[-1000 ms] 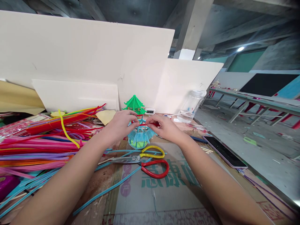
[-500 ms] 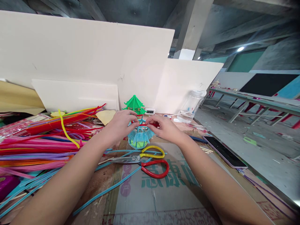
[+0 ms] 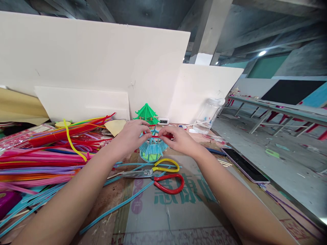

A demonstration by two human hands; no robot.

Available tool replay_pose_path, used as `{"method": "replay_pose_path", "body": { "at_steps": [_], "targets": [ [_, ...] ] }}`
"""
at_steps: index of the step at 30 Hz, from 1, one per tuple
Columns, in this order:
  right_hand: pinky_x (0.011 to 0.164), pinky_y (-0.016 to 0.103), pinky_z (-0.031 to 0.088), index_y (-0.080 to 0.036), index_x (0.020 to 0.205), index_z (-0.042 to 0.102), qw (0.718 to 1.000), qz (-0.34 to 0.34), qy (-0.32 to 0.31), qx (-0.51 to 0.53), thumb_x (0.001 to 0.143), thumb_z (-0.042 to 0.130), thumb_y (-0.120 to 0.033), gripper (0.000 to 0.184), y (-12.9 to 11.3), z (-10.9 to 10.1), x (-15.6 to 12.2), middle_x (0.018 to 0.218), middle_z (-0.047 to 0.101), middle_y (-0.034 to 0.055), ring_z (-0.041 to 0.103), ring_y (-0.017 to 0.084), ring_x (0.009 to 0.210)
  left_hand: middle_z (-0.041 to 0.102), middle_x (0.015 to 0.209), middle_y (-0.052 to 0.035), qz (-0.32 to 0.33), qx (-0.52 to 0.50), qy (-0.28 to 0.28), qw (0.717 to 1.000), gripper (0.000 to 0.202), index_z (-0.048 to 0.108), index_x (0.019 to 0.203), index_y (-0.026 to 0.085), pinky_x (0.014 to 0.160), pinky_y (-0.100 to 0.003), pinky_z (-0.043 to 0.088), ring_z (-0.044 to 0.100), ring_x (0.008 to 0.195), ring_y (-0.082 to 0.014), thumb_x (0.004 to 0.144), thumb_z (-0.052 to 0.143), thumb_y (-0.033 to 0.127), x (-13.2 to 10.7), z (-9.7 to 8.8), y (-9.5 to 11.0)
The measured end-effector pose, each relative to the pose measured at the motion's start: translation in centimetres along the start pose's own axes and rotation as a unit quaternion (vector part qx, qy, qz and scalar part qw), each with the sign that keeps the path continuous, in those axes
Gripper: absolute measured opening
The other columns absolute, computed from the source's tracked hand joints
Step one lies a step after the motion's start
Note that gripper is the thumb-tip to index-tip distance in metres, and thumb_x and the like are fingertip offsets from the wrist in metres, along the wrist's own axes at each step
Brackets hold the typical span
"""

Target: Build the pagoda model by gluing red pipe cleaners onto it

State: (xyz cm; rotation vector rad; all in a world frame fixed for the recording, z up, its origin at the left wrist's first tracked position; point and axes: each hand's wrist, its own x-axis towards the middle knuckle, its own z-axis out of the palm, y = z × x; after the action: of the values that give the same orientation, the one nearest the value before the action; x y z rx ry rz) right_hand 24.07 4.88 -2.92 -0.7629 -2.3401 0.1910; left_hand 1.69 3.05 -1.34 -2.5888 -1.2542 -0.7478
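A small blue pipe-cleaner model (image 3: 153, 149) with a green base stands on the table just beyond the scissors. My left hand (image 3: 131, 136) grips its upper left side. My right hand (image 3: 178, 139) pinches a short red pipe cleaner (image 3: 163, 135) that runs across the top of the model to my left fingers. Both hands touch the model's top, and their fingers hide part of it.
Scissors (image 3: 158, 172) with one yellow and one red handle lie in front of the model. A heap of coloured pipe cleaners (image 3: 46, 153) fills the left. A green pipe-cleaner pavilion (image 3: 146, 114), a clear jar (image 3: 208, 115) and a phone (image 3: 244, 165) sit behind and right. White boards (image 3: 102, 68) stand at the back.
My right hand has shifted slightly left toward the model's top, so less of the red pipe cleaner shows. My left hand and the model stay where they were.
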Motion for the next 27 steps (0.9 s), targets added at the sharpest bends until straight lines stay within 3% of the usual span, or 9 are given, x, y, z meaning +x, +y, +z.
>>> {"method": "replay_pose_path", "body": {
  "at_steps": [27],
  "targets": [
    [0.063, 0.023, 0.037, -0.019, 0.088, 0.061, 0.998, 0.033, 0.01, -0.046, 0.079, 0.054, -0.012, 0.013, -0.76, 0.66, 0.2, 0.079, 0.064, -0.0001, 0.056, 0.013, 0.068, 0.07, 0.113, -0.0097, 0.005, -0.002, 0.008, 1.0, 0.029, 0.075, 0.094, 0.019, 0.093, -0.044, 0.047, 0.062, 0.107, -0.027, 0.093, 0.05, 0.033, -0.02, 0.19, -0.22]
  ]
}}
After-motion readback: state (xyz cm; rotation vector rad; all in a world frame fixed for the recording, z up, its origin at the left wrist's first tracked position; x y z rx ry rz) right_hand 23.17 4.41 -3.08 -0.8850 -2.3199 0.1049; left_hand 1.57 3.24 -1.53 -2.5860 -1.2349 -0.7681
